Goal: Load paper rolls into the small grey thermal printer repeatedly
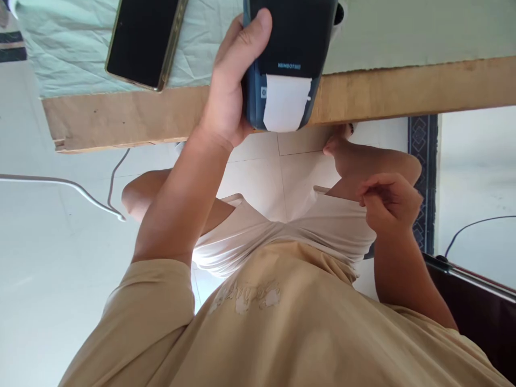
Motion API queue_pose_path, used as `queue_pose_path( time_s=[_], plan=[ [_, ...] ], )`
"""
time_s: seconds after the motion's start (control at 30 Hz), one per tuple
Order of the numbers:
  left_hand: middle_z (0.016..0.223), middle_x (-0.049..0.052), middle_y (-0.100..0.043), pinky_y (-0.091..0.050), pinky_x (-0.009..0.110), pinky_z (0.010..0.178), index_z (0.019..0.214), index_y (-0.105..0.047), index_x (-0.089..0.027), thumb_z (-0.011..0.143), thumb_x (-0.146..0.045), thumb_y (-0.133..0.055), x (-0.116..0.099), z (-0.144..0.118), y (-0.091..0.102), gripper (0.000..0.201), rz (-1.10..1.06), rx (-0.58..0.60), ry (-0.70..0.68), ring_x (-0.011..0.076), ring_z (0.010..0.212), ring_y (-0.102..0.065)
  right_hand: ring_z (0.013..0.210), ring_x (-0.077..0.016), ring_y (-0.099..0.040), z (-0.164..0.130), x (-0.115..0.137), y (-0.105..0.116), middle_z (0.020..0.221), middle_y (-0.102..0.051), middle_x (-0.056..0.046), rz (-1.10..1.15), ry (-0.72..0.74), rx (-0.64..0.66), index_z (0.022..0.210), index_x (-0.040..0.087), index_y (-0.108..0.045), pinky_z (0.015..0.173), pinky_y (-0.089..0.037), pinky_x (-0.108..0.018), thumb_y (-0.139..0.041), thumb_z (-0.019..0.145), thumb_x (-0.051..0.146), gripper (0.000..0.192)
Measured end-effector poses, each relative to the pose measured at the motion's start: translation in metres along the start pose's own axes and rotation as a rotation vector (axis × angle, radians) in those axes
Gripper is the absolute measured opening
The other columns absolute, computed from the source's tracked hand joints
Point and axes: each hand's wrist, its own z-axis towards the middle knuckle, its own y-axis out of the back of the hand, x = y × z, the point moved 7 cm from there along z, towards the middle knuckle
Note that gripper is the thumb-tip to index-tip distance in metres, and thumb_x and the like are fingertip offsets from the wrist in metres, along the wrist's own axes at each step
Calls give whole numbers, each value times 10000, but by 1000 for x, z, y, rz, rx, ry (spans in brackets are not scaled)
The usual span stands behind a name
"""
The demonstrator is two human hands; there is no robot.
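The left hand (229,91) is wrapped tight around a dark label printer (288,59) at the table (363,91) edge. The right hand (389,201) is curled, holding nothing, near the lap

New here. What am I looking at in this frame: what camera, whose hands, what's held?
There is no machine here, only a person. The single picture comes from a camera on their head, looking down past their tan shirt to their lap and the floor. Their left hand grips a dark handheld label printer with a white label sticking out. Their right hand is curled near the knee; whether it pinches anything is unclear. A black phone lies on a pale green cloth on the wooden table.
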Motion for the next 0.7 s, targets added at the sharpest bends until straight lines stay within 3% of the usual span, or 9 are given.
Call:
queue_pose_path(
  time_s=[0.2,0.33,0.43,0.57,0.7],
  plan=[
    [937,73,-712,-572,411,1136,914,-617,-192,1127,-255,-375,6,5,-1,329,61,138,-8,259,1347,-661,488,-76,-543,35,42,7,643,-657,30,-3,178,20,851,247,-720,432,-377,-224,-561,772,10,296],
    [963,88,-731,-579,437,1117,927,-636,-195,1092,-307,-452,2,1,7,271,89,-5,-64,287,1229,-716,518,-73,-556,84,58,-5,648,-655,49,56,287,32,812,246,-709,465,-397,-223,-509,681,-65,392],
    [997,106,-732,-452,427,1265,1055,-687,-83,1135,-219,-328,0,-2,4,392,92,32,-88,250,1335,-660,550,-56,-564,108,65,-21,661,-644,56,96,412,102,856,242,-686,488,-397,-190,-448,622,-105,481],
    [1127,102,-733,-318,377,1339,1083,-705,-77,1154,-203,-309,-2,-1,8,421,86,-31,-110,234,1476,-554,574,-37,-561,115,65,-39,667,-633,62,91,562,292,857,228,-633,512,-408,-162,-431,652,-100,436],
    [1187,80,-732,-340,320,1327,1107,-738,-95,1171,-293,-244,-2,-2,8,536,143,-83,-117,225,1495,-544,560,-31,-569,114,56,-43,682,-645,66,156,583,417,867,213,-608,493,-395,-158,-441,708,-74,368]
  ],
)
